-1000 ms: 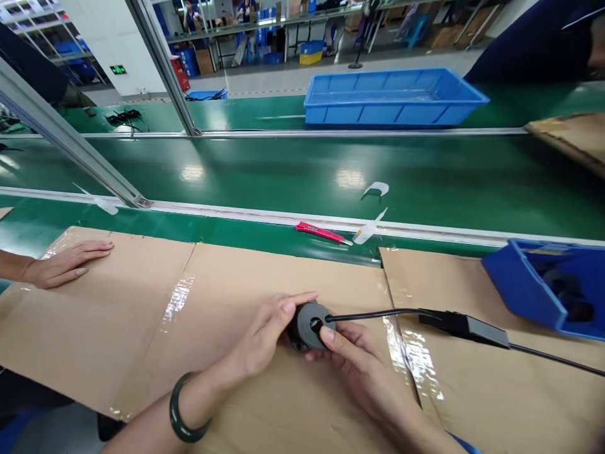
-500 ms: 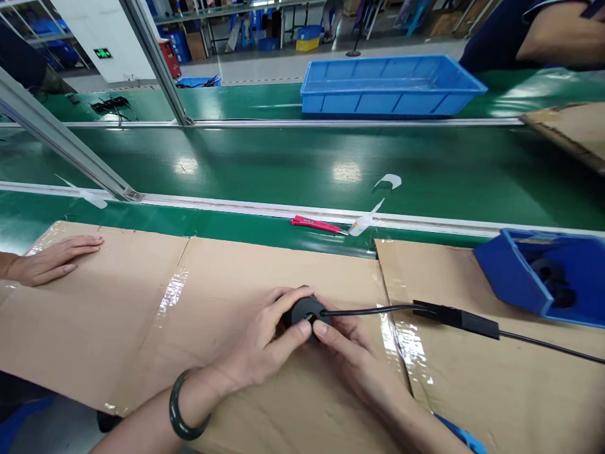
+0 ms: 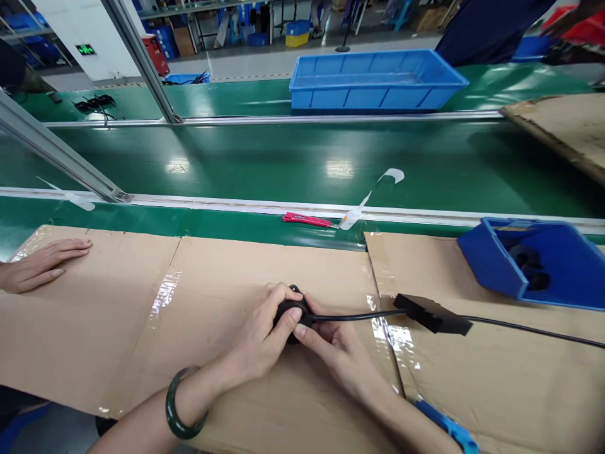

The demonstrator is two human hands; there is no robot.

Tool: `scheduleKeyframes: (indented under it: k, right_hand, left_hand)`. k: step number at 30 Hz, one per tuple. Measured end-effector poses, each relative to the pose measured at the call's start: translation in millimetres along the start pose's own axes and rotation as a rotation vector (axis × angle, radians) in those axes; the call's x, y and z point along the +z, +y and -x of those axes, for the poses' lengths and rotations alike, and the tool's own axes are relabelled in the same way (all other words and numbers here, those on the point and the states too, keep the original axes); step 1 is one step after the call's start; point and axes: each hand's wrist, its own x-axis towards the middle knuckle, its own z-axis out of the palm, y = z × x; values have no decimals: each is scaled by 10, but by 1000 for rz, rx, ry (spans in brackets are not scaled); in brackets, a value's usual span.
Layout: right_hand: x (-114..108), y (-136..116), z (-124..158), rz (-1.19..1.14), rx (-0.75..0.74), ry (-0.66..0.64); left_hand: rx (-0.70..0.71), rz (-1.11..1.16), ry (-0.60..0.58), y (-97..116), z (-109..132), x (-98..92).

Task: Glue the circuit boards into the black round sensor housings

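Observation:
Over the cardboard [image 3: 227,271], a small black round housing [image 3: 303,305] is pinched between my two hands. My left hand [image 3: 261,331], with a dark green bangle on its wrist, grips it from the left with thumb and fingers. My right hand [image 3: 339,348] closes on its right side, the thumb pressed near the cable exit; its fingertips are partly hidden. A black cable [image 3: 354,316] runs right from the housing to a flat black block [image 3: 431,314], which sits tilted on the cardboard. From there, the cable continues past the right edge.
A blue bin [image 3: 567,252] holding black round parts [image 3: 532,268] stands at right. Beyond the cardboard lie a red utility knife [image 3: 309,220] and white strips [image 3: 352,217]. Another person's hand [image 3: 45,265] rests at left. A blue tool [image 3: 447,425] lies beside my right forearm.
The housing has turned in my hands, so its opening with coloured wires no longer shows. The block on the cable has rolled to another side. Across the belt, a person's arm has moved.

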Motion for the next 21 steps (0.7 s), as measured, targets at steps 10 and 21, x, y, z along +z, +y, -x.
scheduleKeyframes:
  k: [10, 21]
  right_hand:
    - [-55, -63, -45, 65, -24, -69]
    - [17, -25, -40, 35, -23, -23]
  left_hand:
    - [89, -3, -19, 10, -93, -61]
    - [124, -129, 58, -33, -113, -10]
